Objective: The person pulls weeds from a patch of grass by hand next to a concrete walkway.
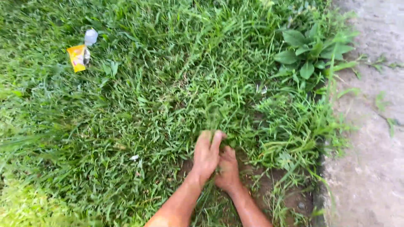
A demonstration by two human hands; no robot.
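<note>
Both of my hands reach into a thick patch of green grass [168, 92] low in the view. My left hand [206, 153] is closed around a tuft of grass blades [216, 120] that stands up from its fingers. My right hand [228, 168] sits just beside and below it, fingers curled into the same tuft near the soil. Bare brown earth [269, 185] shows around and behind the hands where the grass is gone.
A concrete path [370, 126] runs along the right edge. A broad-leaved weed [309, 52] grows near the path at upper right. A yellow wrapper [77, 57] and a small clear plastic bottle [90, 37] lie in the grass at upper left.
</note>
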